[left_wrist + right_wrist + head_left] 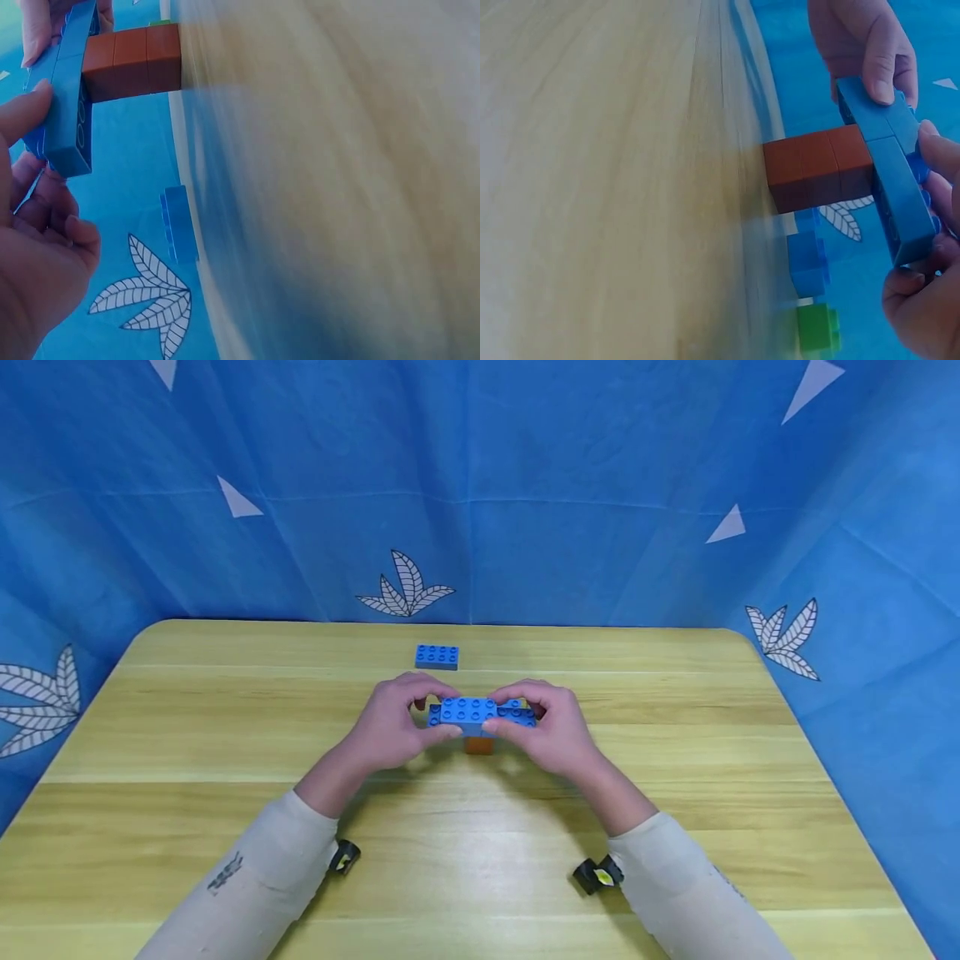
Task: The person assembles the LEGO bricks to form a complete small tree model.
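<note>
By the left hand (393, 725) and the right hand (553, 727), the upper blue brick (468, 713) was pinched upon the lower blue bricks (519, 717), carried by a brown pillar (478, 746). Pressing seemed to be in hand; even force was probably required. Beyond, a green brick (815, 328) and loose blue bricks (437, 657) were seen, apparently not obstructing.

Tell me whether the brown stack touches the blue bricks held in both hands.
Touching. The right wrist view shows the brown stack meeting the underside of the blue bricks, with no gap visible between them.
</note>
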`<state>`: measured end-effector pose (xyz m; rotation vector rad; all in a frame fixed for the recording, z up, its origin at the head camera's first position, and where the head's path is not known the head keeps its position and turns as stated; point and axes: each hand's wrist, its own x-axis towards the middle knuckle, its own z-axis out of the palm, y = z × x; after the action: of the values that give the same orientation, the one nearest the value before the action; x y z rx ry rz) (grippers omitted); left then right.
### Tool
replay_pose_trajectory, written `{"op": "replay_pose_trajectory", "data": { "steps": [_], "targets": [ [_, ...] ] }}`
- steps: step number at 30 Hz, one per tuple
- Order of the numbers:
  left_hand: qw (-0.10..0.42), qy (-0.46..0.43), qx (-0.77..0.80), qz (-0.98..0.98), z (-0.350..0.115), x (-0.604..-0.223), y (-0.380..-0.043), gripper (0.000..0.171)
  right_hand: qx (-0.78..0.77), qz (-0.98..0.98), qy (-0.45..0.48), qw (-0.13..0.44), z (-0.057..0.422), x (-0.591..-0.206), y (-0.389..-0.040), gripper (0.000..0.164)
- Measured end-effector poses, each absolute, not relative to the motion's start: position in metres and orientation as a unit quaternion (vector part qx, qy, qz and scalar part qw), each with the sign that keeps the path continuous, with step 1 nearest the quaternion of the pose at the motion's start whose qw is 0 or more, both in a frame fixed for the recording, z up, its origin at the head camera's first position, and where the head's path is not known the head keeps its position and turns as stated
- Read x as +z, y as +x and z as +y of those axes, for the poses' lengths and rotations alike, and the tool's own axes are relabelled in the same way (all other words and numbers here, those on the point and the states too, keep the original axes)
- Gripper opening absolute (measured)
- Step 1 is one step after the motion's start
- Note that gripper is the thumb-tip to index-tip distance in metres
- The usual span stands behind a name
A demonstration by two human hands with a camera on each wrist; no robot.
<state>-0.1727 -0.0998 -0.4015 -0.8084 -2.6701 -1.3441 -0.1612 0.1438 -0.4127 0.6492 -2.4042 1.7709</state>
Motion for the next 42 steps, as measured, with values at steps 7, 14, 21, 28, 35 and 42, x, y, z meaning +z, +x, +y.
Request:
{"op": "replay_pose_trajectory", "data": {
  "steps": [7, 14, 21, 28, 35, 42],
  "targets": [
    [0.008, -0.254, -0.4, -0.88, -0.097, -0.401, -0.173, 0.044, 0.624, -0.756, 0.183, 0.073, 0.15, -0.423, -0.16, 0.024],
    [0.015, -0.253, -0.395, -0.883, -0.099, -0.399, -0.172, 0.044, 0.678, -0.734, 0.041, -0.006, 0.17, -0.429, -0.164, 0.024],
    [0.011, -0.244, -0.397, -0.885, -0.099, -0.4, -0.17, 0.044, 0.58, -0.813, 0.025, -0.053, 0.173, -0.442, -0.166, 0.041],
    [0.004, -0.234, -0.395, -0.888, -0.099, -0.401, -0.171, 0.045, 0.51, -0.857, 0.065, 0.022, 0.166, -0.455, -0.171, 0.054],
    [0.003, -0.236, -0.397, -0.887, -0.099, -0.401, -0.172, 0.044, 0.43, -0.896, 0.093, 0.065, 0.157, -0.458, -0.18, 0.042],
    [0.003, -0.239, -0.404, -0.883, -0.098, -0.401, -0.174, 0.044, 0.435, -0.895, 0.083, 0.041, 0.16, -0.456, -0.188, 0.047]
  ]
}}
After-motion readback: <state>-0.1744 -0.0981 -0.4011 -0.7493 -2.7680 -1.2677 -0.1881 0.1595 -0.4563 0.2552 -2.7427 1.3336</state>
